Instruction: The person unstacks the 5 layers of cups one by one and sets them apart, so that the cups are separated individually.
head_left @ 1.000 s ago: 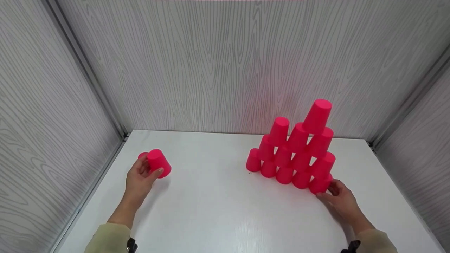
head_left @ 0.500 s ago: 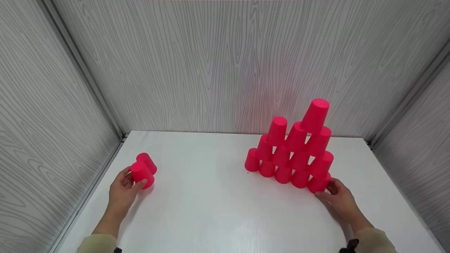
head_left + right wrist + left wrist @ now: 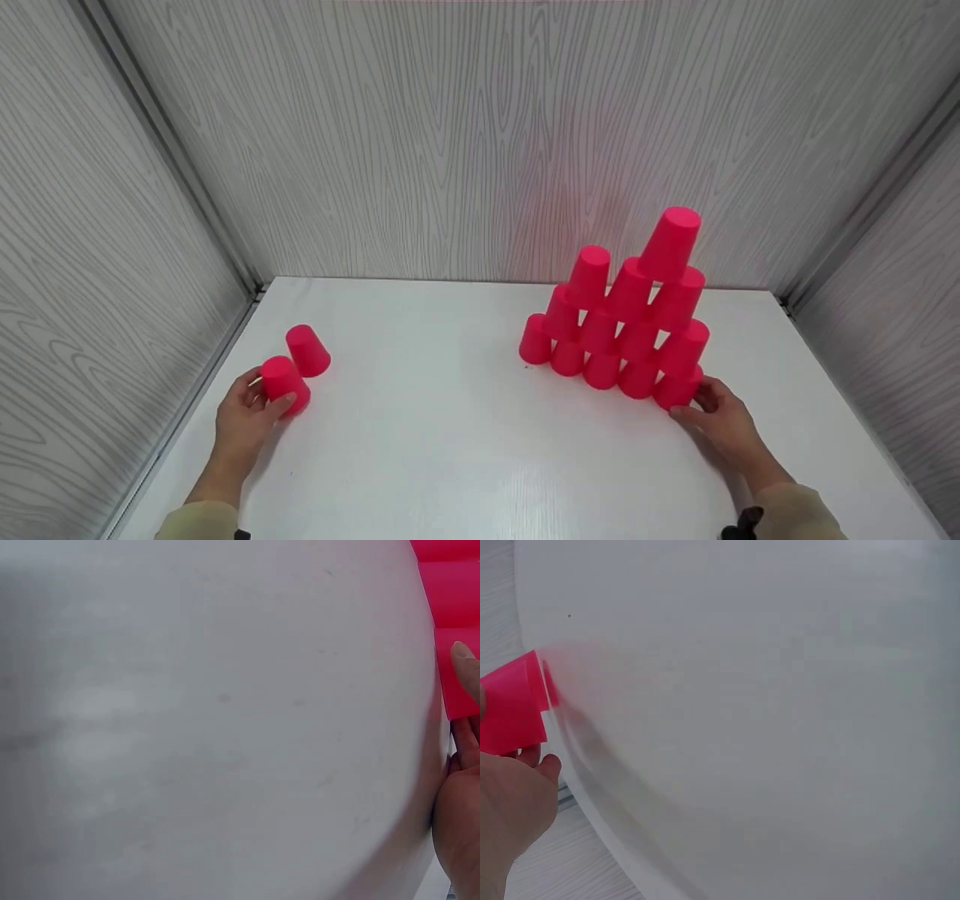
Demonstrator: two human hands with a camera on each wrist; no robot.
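Cup (image 3: 286, 384) | hot pink | tapered, closed end up | left hand (image 3: 244, 421)

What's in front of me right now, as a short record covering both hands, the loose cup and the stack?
left hand: gripping an upside-down held cup; table contact unclear
loose cup: upside down on the table, just behind the held cup
right hand: holding the end cup of the bottom row, near right
stack: rows of five, four, three, one, bottom up
colour: all cups pinkish red
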